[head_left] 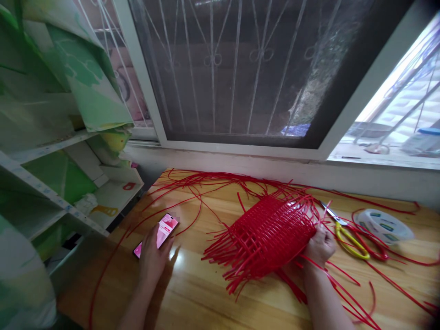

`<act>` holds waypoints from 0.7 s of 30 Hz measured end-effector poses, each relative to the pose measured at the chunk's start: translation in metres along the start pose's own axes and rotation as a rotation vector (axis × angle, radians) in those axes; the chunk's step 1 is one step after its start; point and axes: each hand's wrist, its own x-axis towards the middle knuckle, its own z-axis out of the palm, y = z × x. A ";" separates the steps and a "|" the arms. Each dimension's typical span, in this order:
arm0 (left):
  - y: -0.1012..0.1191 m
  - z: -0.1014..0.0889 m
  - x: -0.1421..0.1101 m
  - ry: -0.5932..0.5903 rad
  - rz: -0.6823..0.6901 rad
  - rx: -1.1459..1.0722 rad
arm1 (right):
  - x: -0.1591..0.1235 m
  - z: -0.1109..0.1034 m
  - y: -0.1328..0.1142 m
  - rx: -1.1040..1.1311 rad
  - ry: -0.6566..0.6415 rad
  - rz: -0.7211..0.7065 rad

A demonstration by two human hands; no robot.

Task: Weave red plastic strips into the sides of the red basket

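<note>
On the left of the table, my left hand [153,250] is closed over a smartphone [167,225] with a lit pinkish screen. Its fingers reach across the phone and cover the middle of it. A red woven piece of plastic strips [271,229], like a partly woven basket, is tilted up from the table, with many loose strip ends sticking out at its left. My right hand [320,245] is closed on the right edge of this weave, where strips gather, and its fingertips are partly hidden. Just right of that hand lie scissors [352,240] with yellow and red handles.
Long loose red strips [220,176] run along the back of the wooden table [192,288] and over its right side. A white roll of clear tape [383,224] lies beyond the scissors. A white shelf [117,197] stands left, and a barred window [223,78] rises behind.
</note>
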 end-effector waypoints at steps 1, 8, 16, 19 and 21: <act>0.002 0.001 0.001 0.019 0.035 0.013 | 0.000 0.000 0.001 0.002 0.000 0.005; -0.020 -0.003 0.011 -0.104 -0.075 0.350 | 0.002 0.000 0.005 0.015 -0.004 0.006; -0.032 -0.010 0.020 -0.192 -0.186 0.376 | -0.005 0.001 -0.008 0.014 -0.028 -0.012; -0.030 -0.010 0.027 -0.118 -0.246 0.378 | -0.013 0.005 -0.025 0.023 -0.040 -0.034; -0.027 -0.009 0.033 -0.074 -0.276 0.366 | -0.020 0.007 -0.040 0.028 -0.039 -0.062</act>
